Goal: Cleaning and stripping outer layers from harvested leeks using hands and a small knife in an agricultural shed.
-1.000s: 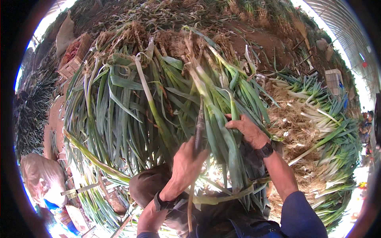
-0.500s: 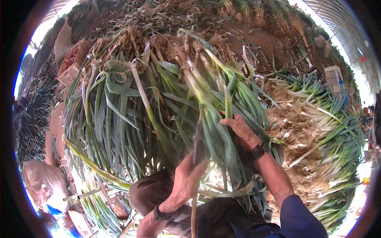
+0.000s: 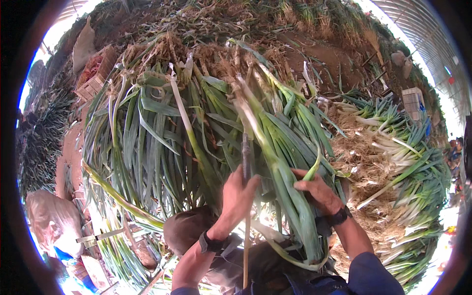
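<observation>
My left hand is closed round a dark rod that points up and away from me. A thin tan length like a hose runs from its lower end toward my lap. What kind of tool it is I cannot make out. My right hand grips a few long green onions by their leaves, a pale leaf tip standing up by the thumb. Their whitish stalks and brown roots point away from me. Beneath them lies a large heap of unpeeled green onions, roots at the far end.
At my right curves a long row of green onions with white stalks and tan roots. Crates stand far left and far right. A pale sack sits lower left. Loose leaf waste covers the ground beyond.
My right hand has drawn nearer to me and slightly right, and the held onions have shifted right with it. My left hand has risen a little along with the rod, which stands more upright.
</observation>
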`<state>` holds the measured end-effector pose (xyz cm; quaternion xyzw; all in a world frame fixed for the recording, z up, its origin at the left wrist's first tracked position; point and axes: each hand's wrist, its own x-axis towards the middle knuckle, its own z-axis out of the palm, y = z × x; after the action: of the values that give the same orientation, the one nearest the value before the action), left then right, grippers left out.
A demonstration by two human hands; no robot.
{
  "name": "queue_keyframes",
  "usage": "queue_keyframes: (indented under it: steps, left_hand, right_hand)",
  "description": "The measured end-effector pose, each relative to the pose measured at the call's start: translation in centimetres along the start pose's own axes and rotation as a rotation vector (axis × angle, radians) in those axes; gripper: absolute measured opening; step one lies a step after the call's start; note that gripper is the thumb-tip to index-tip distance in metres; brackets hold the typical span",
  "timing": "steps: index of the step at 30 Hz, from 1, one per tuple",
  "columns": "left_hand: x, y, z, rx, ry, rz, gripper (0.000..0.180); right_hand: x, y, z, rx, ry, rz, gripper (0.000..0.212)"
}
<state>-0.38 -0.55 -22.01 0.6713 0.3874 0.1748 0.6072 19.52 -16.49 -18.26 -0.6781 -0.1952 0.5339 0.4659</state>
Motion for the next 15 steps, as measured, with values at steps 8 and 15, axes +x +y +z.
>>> queue_keyframes:
  steps: [8, 15]
  left_hand:
    - [4.1, -1.1, 0.9, 0.252, 0.103, 0.040, 0.048]
    - [6.0, -0.5, 0.5, 0.391, 0.047, 0.094, 0.059]
  right_hand:
    - [-4.2, 1.6, 0.0, 0.252, -0.020, 0.117, 0.057]
    - [-3.3, 2.6, -1.5, 0.403, -0.138, 0.182, 0.059]
